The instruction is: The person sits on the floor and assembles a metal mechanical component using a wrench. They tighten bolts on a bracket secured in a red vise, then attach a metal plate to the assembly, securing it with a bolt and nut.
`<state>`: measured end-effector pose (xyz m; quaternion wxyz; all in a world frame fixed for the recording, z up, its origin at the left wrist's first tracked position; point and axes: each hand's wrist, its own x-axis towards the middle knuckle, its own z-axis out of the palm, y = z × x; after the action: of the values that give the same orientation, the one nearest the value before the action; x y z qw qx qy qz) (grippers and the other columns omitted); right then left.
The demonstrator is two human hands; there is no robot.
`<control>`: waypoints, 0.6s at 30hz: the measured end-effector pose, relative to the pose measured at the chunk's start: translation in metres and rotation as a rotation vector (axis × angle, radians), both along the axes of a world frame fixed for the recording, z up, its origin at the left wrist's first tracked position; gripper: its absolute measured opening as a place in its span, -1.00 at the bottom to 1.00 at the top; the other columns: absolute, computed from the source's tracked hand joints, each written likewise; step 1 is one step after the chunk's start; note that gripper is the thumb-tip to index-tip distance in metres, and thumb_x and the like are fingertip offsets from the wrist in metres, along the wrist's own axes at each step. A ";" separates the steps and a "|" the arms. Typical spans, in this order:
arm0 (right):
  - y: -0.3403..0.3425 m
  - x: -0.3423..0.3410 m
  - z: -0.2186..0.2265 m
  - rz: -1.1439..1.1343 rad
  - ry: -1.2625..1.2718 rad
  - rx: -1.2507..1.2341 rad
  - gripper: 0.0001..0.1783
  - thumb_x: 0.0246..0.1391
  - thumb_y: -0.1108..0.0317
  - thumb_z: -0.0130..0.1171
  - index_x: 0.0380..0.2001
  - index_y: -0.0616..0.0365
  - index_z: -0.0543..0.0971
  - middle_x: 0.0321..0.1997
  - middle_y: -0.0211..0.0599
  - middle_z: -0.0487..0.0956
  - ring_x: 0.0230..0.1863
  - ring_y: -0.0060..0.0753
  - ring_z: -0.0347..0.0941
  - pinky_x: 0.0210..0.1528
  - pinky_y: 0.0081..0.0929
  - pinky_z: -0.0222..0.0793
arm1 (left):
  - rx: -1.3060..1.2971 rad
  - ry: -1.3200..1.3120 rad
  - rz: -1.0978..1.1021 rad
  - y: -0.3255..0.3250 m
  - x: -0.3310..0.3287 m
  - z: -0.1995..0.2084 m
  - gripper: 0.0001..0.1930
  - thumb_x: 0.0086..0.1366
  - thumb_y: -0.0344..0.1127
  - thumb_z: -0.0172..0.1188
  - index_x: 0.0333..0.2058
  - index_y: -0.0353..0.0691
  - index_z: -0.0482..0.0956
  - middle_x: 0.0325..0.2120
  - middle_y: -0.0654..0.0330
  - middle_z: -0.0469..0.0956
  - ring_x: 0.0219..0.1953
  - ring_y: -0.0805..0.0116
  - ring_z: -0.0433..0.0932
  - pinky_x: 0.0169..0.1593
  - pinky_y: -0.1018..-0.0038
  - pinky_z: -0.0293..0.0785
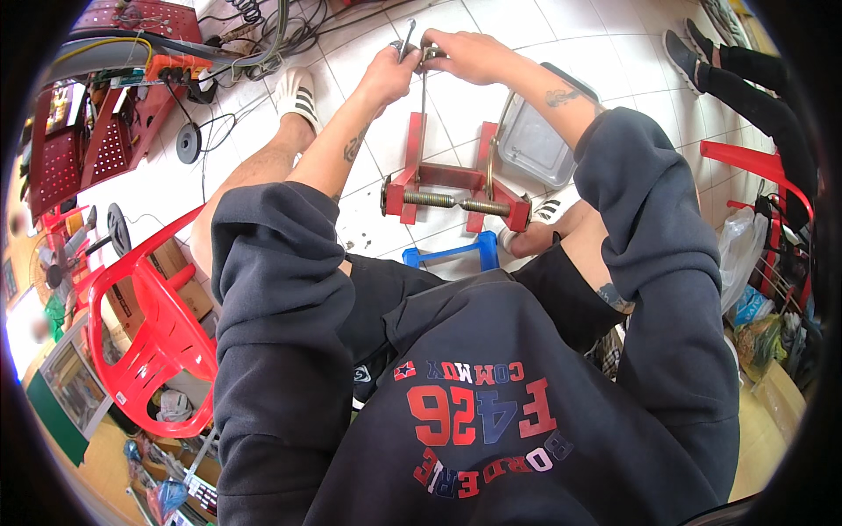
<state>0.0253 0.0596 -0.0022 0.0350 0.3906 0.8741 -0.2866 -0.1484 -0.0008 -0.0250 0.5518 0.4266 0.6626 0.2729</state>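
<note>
My left hand point(392, 77) is closed around a slim silver tool point(409, 37) with a curved tip; its exact kind is too small to tell. Right beside it, the fingers of my right hand point(465, 58) pinch a small metal fitting point(430, 54) at the upper end of a thin metal rod point(424, 98). That rod runs down to a red metal stand point(412, 153) on the floor between my feet. Across the stand's near side lies a threaded bar point(431, 200). A second curved rod point(498, 127) rises from the stand's right arm.
A grey plastic tray point(539, 145) lies right of the stand, and a blue stool point(487, 250) is just before me. Red chairs point(162, 342) stand at the left and right. Cables point(307, 26) trail across the tiles at the upper left. Another person's shoes point(682, 60) show upper right.
</note>
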 end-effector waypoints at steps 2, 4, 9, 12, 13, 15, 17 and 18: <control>0.000 0.000 -0.001 0.008 0.018 0.015 -0.54 0.27 -0.10 0.04 0.00 0.02 0.41 -0.27 -0.16 0.65 -0.14 -0.04 0.58 -0.11 -0.10 0.43 | 0.063 0.035 -0.038 0.000 -0.002 -0.005 -0.74 0.47 -0.14 0.02 -0.27 -0.22 0.50 -0.67 0.45 0.24 -0.68 0.63 0.14 -0.60 0.57 0.10; 0.001 -0.001 0.001 0.017 0.020 0.023 -0.54 0.27 -0.09 0.04 -0.01 0.03 0.40 -0.28 -0.15 0.64 -0.15 -0.03 0.58 -0.12 -0.10 0.43 | 0.114 0.042 -0.065 0.001 -0.007 -0.012 -0.74 0.47 -0.15 0.02 -0.27 -0.22 0.52 -0.65 0.45 0.27 -0.67 0.63 0.15 -0.59 0.57 0.12; -0.002 0.000 0.000 0.013 0.002 0.048 -0.54 0.27 -0.10 0.03 -0.05 0.06 0.39 -0.31 -0.11 0.63 -0.17 0.00 0.58 -0.13 -0.09 0.42 | 0.138 0.091 -0.095 0.004 -0.008 -0.027 -0.74 0.49 -0.15 -0.03 -0.24 -0.21 0.49 -0.62 0.41 0.31 -0.66 0.63 0.17 -0.58 0.58 0.14; -0.001 0.001 -0.004 -0.003 0.035 0.037 -0.54 0.27 -0.11 0.03 -0.07 0.07 0.38 -0.33 -0.10 0.63 -0.18 0.01 0.57 -0.14 -0.09 0.42 | 0.119 0.135 -0.132 0.007 -0.006 -0.030 -0.75 0.50 -0.16 -0.07 -0.21 -0.23 0.45 -0.60 0.35 0.36 -0.61 0.58 0.24 -0.54 0.53 0.22; 0.000 0.002 -0.006 -0.005 0.041 0.036 -0.54 0.27 -0.11 0.03 -0.07 0.07 0.38 -0.33 -0.10 0.63 -0.18 0.01 0.57 -0.14 -0.09 0.42 | 0.117 0.146 -0.150 0.008 -0.006 -0.029 -0.75 0.50 -0.17 -0.08 -0.19 -0.23 0.44 -0.59 0.33 0.38 -0.59 0.55 0.27 -0.52 0.50 0.25; 0.000 0.002 -0.007 -0.012 0.050 0.022 -0.62 0.28 0.01 0.04 -0.04 0.04 0.40 -0.30 -0.10 0.64 -0.18 0.04 0.56 -0.12 -0.09 0.41 | 0.253 0.226 -0.184 0.006 -0.006 -0.034 -0.70 0.48 -0.16 -0.10 -0.15 -0.31 0.45 -0.40 0.05 0.53 -0.34 0.15 0.48 -0.23 0.28 0.38; 0.000 0.002 -0.004 -0.010 0.046 0.029 -0.60 0.27 -0.01 0.06 -0.05 0.05 0.40 -0.32 -0.08 0.63 -0.19 0.05 0.56 -0.13 -0.08 0.41 | 0.376 0.314 -0.185 0.001 -0.002 -0.033 -0.69 0.47 -0.18 -0.11 -0.11 -0.34 0.42 -0.27 -0.18 0.60 -0.18 -0.16 0.58 -0.08 0.14 0.44; 0.001 0.003 -0.003 -0.009 0.045 0.034 -0.59 0.26 -0.02 0.07 -0.05 0.05 0.40 -0.33 -0.07 0.63 -0.19 0.06 0.56 -0.13 -0.07 0.41 | 0.398 0.329 -0.173 -0.002 0.003 -0.024 -0.70 0.47 -0.19 -0.10 -0.11 -0.33 0.44 -0.25 -0.20 0.60 -0.18 -0.19 0.57 -0.10 0.13 0.44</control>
<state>0.0282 0.0608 -0.0055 0.0074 0.3886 0.8777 -0.2804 -0.1455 -0.0030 -0.0486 0.3634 0.6201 0.6378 0.2768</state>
